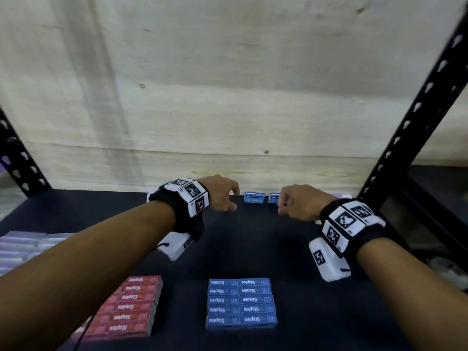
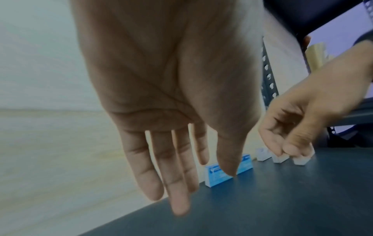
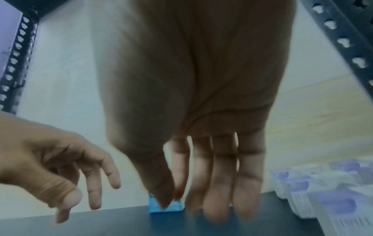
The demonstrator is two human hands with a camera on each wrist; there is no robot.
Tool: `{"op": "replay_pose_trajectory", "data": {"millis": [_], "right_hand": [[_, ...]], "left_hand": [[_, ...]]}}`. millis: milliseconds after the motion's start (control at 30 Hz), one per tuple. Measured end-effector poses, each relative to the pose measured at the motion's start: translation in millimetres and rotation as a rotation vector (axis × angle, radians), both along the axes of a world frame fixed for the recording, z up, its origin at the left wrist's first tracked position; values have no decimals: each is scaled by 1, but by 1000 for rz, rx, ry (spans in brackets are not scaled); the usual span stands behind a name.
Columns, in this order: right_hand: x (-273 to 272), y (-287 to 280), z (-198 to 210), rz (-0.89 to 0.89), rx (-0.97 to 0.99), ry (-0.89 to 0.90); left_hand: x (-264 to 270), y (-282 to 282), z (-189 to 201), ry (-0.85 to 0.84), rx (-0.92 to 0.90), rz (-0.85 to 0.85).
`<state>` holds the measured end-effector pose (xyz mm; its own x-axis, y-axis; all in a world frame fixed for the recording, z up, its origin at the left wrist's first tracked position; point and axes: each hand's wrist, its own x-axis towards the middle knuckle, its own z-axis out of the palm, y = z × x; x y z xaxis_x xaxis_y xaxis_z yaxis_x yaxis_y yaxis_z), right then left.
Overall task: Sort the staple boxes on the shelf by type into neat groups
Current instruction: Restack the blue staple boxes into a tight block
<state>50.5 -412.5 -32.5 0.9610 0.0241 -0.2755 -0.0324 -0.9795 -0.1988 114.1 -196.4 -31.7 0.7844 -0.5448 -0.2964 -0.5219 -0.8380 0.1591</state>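
Note:
Two loose blue staple boxes stand at the back of the dark shelf (image 1: pixel 253 244), one (image 1: pixel 254 198) in full view and one (image 1: pixel 273 198) half hidden by my right hand (image 1: pixel 282 203). That hand hovers over it with loosely bent fingers and holds nothing; in the right wrist view its thumb tip overlaps the blue box (image 3: pixel 175 206). My left hand (image 1: pixel 234 198) hangs open just left of the boxes, fingers straight, the blue box (image 2: pixel 212 175) behind its thumb. Near the front lie a neat blue group (image 1: pixel 241 302) and a red group (image 1: pixel 131 307).
Pale purple boxes are grouped at the left edge (image 1: pixel 20 247), and more purple and white boxes (image 3: pixel 322 194) lie at the back right. A plywood wall closes the back. A black perforated post (image 1: pixel 417 117) rises at the right.

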Motion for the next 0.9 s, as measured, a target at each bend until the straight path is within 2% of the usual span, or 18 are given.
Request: {"op": "replay_pose_trajectory", "data": {"millis": [100, 233, 433, 633, 900], "right_hand": [[19, -7, -7, -30, -75, -78], [34, -11, -19, -5, -146, -56], [45, -11, -28, 14, -184, -18], [45, -7, -30, -5, -204, -5], [15, 12, -26, 22, -142, -38]], "left_hand": [[17, -18, -5, -47, -1, -30], [32, -38, -17, -86, 28, -82], [39, -57, -37, -246, 115, -118], [37, -57, -39, -243, 116, -117], [5, -28, -24, -107, 67, -99]]}}
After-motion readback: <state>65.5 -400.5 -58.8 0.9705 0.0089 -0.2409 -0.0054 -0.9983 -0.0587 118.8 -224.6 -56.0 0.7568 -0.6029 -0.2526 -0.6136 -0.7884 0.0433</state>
